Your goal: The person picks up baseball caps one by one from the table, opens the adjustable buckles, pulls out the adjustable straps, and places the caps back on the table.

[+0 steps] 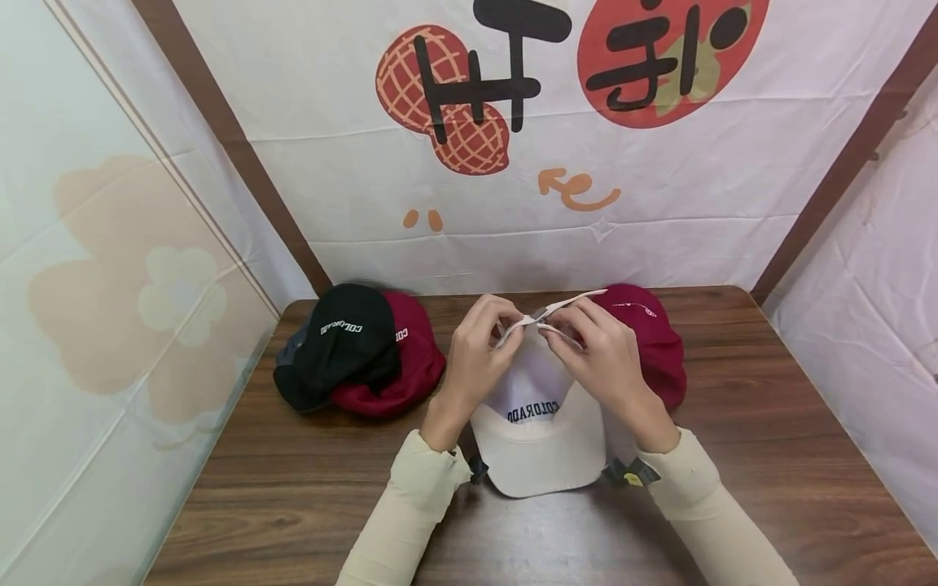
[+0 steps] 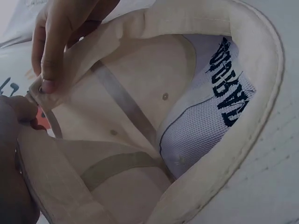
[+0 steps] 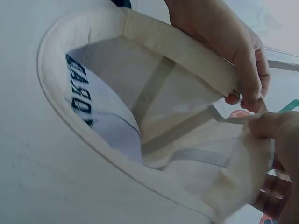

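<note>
An off-white cap (image 1: 545,468) is held inside out toward me, brim nearest me, with dark COLORADO lettering showing through its inside. My left hand (image 1: 479,342) pinches one end of the back strap between thumb and fingers. Opposite it, my right hand (image 1: 604,354) pinches the other side, where a loose strap end (image 1: 582,299) sticks out to the upper right. A small grey buckle (image 1: 540,314) shows between the fingertips of both hands. In the left wrist view the sweatband (image 2: 187,16) and taped seams line the open crown.
To the left lie a black cap (image 1: 352,342) and a dark red cap (image 1: 418,350), overlapping, with a dark blue edge (image 1: 291,346) behind. Another dark red cap (image 1: 659,350) sits behind my right hand. The wooden table (image 1: 769,456) meets a printed cloth wall (image 1: 659,252).
</note>
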{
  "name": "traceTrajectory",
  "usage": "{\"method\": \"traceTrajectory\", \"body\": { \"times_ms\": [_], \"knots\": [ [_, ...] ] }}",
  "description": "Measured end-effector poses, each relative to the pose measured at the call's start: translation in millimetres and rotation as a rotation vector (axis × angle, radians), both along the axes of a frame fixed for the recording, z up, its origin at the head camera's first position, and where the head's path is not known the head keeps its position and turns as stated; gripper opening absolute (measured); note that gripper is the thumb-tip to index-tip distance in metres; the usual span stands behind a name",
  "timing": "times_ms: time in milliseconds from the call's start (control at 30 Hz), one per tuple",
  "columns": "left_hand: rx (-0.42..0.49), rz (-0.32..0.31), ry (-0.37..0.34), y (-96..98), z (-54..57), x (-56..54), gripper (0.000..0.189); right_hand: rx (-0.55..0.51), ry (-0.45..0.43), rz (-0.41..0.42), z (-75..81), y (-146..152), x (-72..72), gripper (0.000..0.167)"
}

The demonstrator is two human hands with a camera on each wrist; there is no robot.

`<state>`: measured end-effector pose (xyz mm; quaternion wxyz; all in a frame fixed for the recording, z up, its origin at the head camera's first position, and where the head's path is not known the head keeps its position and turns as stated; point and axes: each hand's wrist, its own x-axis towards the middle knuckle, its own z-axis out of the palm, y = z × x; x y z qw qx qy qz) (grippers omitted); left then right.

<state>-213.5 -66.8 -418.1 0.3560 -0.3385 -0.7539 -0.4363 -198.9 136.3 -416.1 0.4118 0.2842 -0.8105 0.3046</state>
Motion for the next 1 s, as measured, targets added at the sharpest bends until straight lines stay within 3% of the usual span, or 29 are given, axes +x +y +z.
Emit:
{"method": "traceTrajectory", "body": {
  "times_ms": [267,500,1000],
  "knots": [
    [-0.009,-0.052,0.089,5.2,5.2,7.1,0.013,-0.134,0.149,0.039,0.8,-5.0,6.8,0.015],
    [-0.027,-0.071,0.131,4.8,6.8,16.3,0.015,-0.178,0.159,0.054,0.7,-10.5,17.2,0.012],
    [0.021,-0.063,0.135,6.6,8.8,10.5,0.011,-0.171,0.216,0.084,2.2,-0.4,4.5,0.008]
  ]
}}
